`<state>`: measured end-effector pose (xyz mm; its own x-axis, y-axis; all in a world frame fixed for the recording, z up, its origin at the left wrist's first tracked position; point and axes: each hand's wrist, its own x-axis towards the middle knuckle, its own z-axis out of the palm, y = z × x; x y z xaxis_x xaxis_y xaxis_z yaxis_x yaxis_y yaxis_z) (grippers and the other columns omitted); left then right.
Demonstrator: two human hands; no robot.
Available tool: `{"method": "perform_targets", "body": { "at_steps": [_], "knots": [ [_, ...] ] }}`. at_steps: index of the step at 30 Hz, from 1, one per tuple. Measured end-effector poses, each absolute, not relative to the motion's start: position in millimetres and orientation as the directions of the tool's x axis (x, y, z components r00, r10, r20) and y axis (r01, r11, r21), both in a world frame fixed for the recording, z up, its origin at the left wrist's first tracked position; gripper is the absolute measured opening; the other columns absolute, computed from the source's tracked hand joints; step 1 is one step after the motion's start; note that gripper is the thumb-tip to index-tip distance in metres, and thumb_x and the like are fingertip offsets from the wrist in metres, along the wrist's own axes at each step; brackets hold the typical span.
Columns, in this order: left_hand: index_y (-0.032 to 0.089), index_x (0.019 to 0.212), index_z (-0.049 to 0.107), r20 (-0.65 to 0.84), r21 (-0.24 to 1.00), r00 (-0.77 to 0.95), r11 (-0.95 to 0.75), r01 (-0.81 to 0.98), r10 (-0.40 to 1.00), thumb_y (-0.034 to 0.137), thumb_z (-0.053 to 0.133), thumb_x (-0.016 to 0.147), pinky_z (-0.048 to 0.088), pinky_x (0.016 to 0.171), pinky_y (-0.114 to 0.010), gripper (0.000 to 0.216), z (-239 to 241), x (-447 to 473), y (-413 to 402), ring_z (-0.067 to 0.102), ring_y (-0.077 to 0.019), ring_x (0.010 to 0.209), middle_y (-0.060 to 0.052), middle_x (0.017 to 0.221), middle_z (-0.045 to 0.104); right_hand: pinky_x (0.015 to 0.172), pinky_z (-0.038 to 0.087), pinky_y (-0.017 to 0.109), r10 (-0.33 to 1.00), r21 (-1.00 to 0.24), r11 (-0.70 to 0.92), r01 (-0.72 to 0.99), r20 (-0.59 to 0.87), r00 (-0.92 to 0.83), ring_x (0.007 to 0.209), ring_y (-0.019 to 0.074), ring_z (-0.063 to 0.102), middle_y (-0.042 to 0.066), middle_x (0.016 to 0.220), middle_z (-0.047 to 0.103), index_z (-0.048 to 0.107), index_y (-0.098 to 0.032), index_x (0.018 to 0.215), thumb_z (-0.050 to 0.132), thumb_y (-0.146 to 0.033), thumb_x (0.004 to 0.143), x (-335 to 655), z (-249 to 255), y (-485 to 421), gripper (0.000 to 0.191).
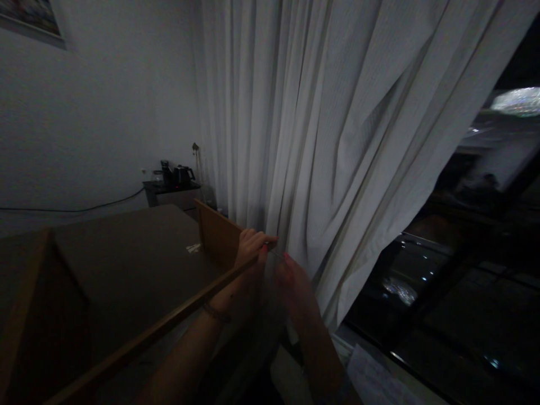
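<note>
A white sheer curtain (329, 129) hangs in folds in front of me, pulled aside from a dark window (455, 270). My left hand (252, 247) is closed in a pinch on the curtain's lower fabric, just above the corner of a wooden board (215, 236). My right hand (295, 287) is beside it, fingers curled against the same fabric, with a thin thread or edge stretched between the two hands. A bracelet (216, 313) is on my left wrist. The room is dim.
A dark wooden table or bed frame (122, 264) with a raised rail (139, 340) fills the lower left. A small stand with a kettle (182, 175) is at the wall. A cable (71, 210) runs along the wall. Papers (379, 382) lie by the window.
</note>
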<state>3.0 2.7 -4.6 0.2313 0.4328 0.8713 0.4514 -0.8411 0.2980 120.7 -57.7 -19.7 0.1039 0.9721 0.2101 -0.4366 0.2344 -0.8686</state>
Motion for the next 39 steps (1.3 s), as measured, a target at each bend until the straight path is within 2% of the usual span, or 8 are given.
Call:
{"method": "perform_targets", "body": {
  "at_steps": [7, 11, 14, 17, 23, 28, 33, 39],
  "knots": [
    [0.022, 0.09, 0.065, 0.876, 0.293, 0.222, -0.836, 0.463, 0.429, 0.032, 0.026, 0.093, 0.037, 0.079, -0.039, 0.041, -4.9, 3.6, 4.3, 0.053, -0.0205, 0.074, -0.003, 0.074, 0.067, 0.052, 0.034, 0.025, 0.848, -0.893, 0.414, 0.177, 0.449, 0.281, 0.052, 0.0113, 0.041, -0.005, 0.053, 0.042, 0.047, -0.021, 0.058, 0.045, -0.053, 0.091, 130.2, -17.4, -57.7, 0.046],
    [0.022, 0.089, 0.066, 0.867, 0.298, 0.232, -0.832, 0.469, 0.441, 0.033, 0.026, 0.093, 0.038, 0.078, -0.039, 0.042, -4.3, 3.4, 3.4, 0.053, -0.0206, 0.074, -0.004, 0.073, 0.067, 0.071, 0.039, 0.03, 0.647, -0.633, 0.461, 0.622, 0.719, 0.252, 0.07, 0.0163, 0.053, 0.0, 0.069, 0.06, 0.062, -0.02, 0.076, 0.045, -0.046, 0.095, 137.5, -24.5, -57.0, 0.036],
    [0.022, 0.09, 0.066, 0.871, 0.297, 0.225, -0.833, 0.468, 0.437, 0.033, 0.026, 0.094, 0.038, 0.079, -0.039, 0.042, -5.4, 3.6, 4.0, 0.053, -0.021, 0.076, -0.004, 0.075, 0.067, 0.08, 0.037, 0.034, 0.52, -0.416, 0.484, 0.77, 0.844, 0.129, 0.078, 0.0183, 0.054, 0.003, 0.081, 0.068, 0.069, -0.022, 0.098, 0.044, -0.037, 0.097, 140.6, -25.3, -58.3, 0.029],
    [0.022, 0.092, 0.065, 0.863, 0.309, 0.224, -0.824, 0.475, 0.453, 0.033, 0.025, 0.094, 0.038, 0.081, -0.04, 0.041, -5.8, 3.3, 3.8, 0.053, -0.0213, 0.078, -0.004, 0.078, 0.067, 0.08, 0.037, 0.034, 0.508, -0.382, 0.531, 0.756, 0.858, 0.077, 0.077, 0.0184, 0.055, 0.003, 0.082, 0.069, 0.069, -0.027, 0.106, 0.044, -0.032, 0.098, 140.1, -23.0, -60.7, 0.027],
    [0.022, 0.094, 0.065, 0.849, 0.321, 0.242, -0.823, 0.469, 0.469, 0.032, 0.027, 0.094, 0.039, 0.08, -0.039, 0.04, -2.5, 0.9, -0.7, 0.054, -0.0215, 0.08, -0.004, 0.08, 0.068, 0.075, 0.043, 0.031, 0.719, -0.71, 0.6, 0.368, 0.68, 0.14, 0.08, 0.0178, 0.057, 0.001, 0.081, 0.066, 0.071, -0.028, 0.103, 0.049, -0.041, 0.094, 132.9, -22.2, -66.6, 0.027],
    [0.022, 0.092, 0.065, 0.848, 0.328, 0.236, -0.82, 0.47, 0.475, 0.033, 0.026, 0.094, 0.039, 0.082, -0.04, 0.041, -1.9, 1.3, -1.3, 0.054, -0.0215, 0.08, -0.005, 0.079, 0.068, 0.073, 0.046, 0.028, 0.819, -0.836, 0.516, 0.188, 0.545, 0.179, 0.077, 0.0154, 0.059, 0.001, 0.078, 0.064, 0.073, -0.025, 0.096, 0.044, -0.043, 0.095, 129.1, -19.4, -71.7, 0.034],
    [0.022, 0.091, 0.065, 0.867, 0.302, 0.229, -0.832, 0.465, 0.443, 0.034, 0.025, 0.094, 0.038, 0.081, -0.04, 0.043, -3.5, 2.7, 1.5, 0.054, -0.0211, 0.078, -0.004, 0.078, 0.067, 0.086, 0.047, 0.029, 0.84, -0.855, 0.507, 0.107, 0.518, 0.163, 0.097, 0.0165, 0.061, 0.002, 0.105, 0.067, 0.066, -0.026, 0.111, 0.055, -0.031, 0.09, 130.4, -20.8, -71.6, 0.025],
    [0.021, 0.092, 0.065, 0.867, 0.291, 0.238, -0.832, 0.472, 0.438, 0.034, 0.025, 0.094, 0.037, 0.079, -0.04, 0.042, -6.5, 3.1, 5.3, 0.053, -0.021, 0.075, -0.004, 0.075, 0.067, 0.081, 0.049, 0.03, 0.775, -0.791, 0.54, 0.286, 0.601, 0.197, 0.089, 0.017, 0.064, 0.001, 0.091, 0.069, 0.057, -0.027, 0.122, 0.058, -0.032, 0.089, 140.5, -27.6, -70.1, 0.034]
  ]
}}
